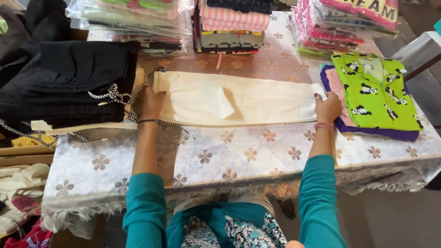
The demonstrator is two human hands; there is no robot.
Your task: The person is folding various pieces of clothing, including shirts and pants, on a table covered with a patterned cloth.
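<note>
A cream folded garment [239, 98] lies stretched lengthwise across the table. My left hand [148, 102] grips its left end, the waistband end, where a black-and-white drawstring [171, 125] trails out. My right hand [327, 108] pinches the right end, close to a stack of small garments. Both arms wear teal sleeves.
A pile of black garments [78, 82] sits at the left. A green panda-print top [374, 92] on pink and purple pieces lies at the right. Bagged clothing stacks [232, 25] line the far edge. The floral tablecloth [248, 156] covers the table; boxes of clothes stand at lower left.
</note>
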